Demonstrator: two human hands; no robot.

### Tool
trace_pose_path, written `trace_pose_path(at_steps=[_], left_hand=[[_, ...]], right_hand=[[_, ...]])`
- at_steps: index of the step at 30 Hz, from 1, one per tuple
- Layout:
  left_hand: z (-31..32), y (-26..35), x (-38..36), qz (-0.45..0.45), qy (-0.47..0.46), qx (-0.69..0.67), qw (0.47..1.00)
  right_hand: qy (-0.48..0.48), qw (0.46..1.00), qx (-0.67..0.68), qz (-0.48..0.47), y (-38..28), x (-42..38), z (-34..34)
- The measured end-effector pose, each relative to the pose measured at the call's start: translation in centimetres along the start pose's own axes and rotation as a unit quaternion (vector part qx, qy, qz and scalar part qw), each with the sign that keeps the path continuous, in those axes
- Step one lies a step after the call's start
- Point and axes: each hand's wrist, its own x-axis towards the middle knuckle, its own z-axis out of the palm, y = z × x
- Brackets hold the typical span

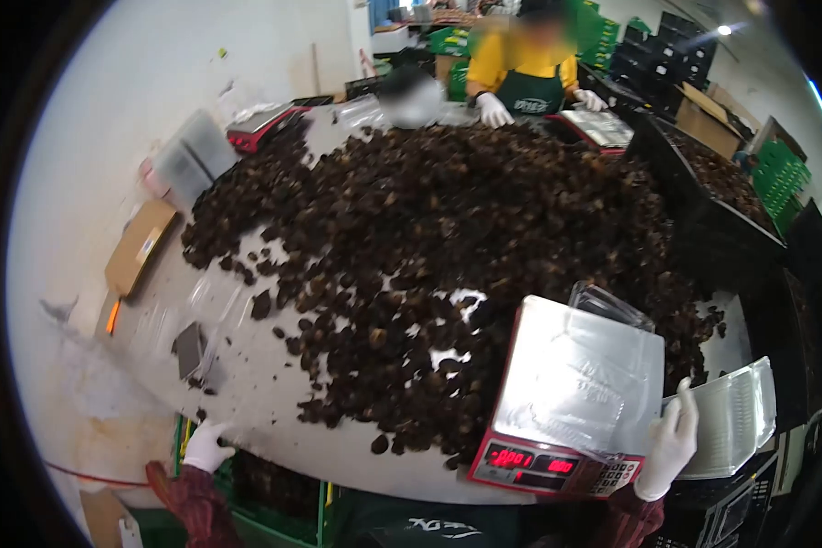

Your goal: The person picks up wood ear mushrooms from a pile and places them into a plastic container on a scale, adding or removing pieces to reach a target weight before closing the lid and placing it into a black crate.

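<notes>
My left hand (207,446), in a white glove, rests at the table's front edge above a green crate (324,511); its fingers are apart and nothing shows in them. At the right, my right hand (671,443), also gloved, is beside a red digital scale (580,374) with lit red digits. Its fingers point up, by the scale's right edge and a stack of clear plastic trays (726,420). A clear tray seems to lie on the scale's metal plate. Dark brown pieces (411,201), like mushrooms, are heaped behind the scale.
Across the table (274,393) stands a person (530,73) in yellow sleeves and a green apron, near another scale (598,128). A third scale (265,126) and plastic containers (192,160) are back left. Black crates (712,219) line the right. A cardboard piece (141,247) lies left.
</notes>
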Motion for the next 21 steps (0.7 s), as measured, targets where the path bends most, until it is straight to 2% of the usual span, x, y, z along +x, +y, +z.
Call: trace_pose_path(at_steps=[1,2,4,6,7,8,9,10,11,12,13,14,16,18,19,21], left_hand=[[-0.1,1.1,0.1,-0.043,0.016,-0.015,0.999],[-0.2,3.1,0.7,-0.085,0.032,-0.029,0.995],[0.3,7.4,2.2,-0.006,0.085,-0.120,0.989],[1.5,12.6,3.2,0.116,0.099,-0.154,0.976],[2.4,15.0,3.8,0.149,0.121,-0.179,0.965],[3.2,17.2,4.3,0.184,0.142,-0.202,0.951],[3.6,19.3,5.0,0.209,0.151,-0.206,0.944],[4.1,21.3,5.6,0.234,0.161,-0.211,0.935],[4.4,23.4,6.2,0.234,0.158,-0.192,0.940],[4.8,24.9,6.6,0.235,0.154,-0.173,0.944],[5.8,25.6,7.0,0.245,0.132,-0.144,0.950],[7.1,26.0,7.6,0.254,0.111,-0.115,0.954],[8.6,25.9,8.2,0.271,0.110,-0.096,0.952],[8.4,25.8,8.3,0.254,0.130,-0.188,0.940],[8.2,25.7,8.3,0.254,0.133,-0.187,0.940],[7.6,25.2,8.2,0.230,0.188,-0.264,0.918]], right_hand=[[-0.001,0.995,0.075,0.073,-2.1,0.1,0.1],[0.017,0.995,0.081,0.056,-3.7,0.0,0.1],[0.014,0.988,0.126,0.091,-4.6,-1.0,-0.5],[0.021,0.989,0.137,0.054,-5.9,-3.1,0.3],[0.002,0.996,0.076,0.036,-6.4,-4.4,0.3],[-0.040,0.987,0.132,0.084,-7.3,-5.9,0.7],[-0.143,0.979,0.134,0.061,-5.8,-7.2,0.5],[-0.198,0.975,0.095,0.026,-6.2,-8.7,1.1],[-0.218,0.947,0.012,-0.234,-5.2,-9.4,2.1],[-0.301,0.937,0.073,-0.165,-5.5,-10.6,2.9],[-0.374,0.912,0.054,-0.161,-5.8,-11.4,3.6],[-0.383,0.892,0.055,-0.231,-5.9,-11.9,4.2],[-0.413,0.869,-0.003,-0.274,-5.3,-12.8,5.4],[-0.414,0.865,0.015,-0.285,-4.2,-14.0,6.3],[-0.417,0.858,0.035,-0.298,-3.8,-14.5,6.7],[-0.447,0.840,0.067,-0.299,-4.1,-15.6,7.5]])
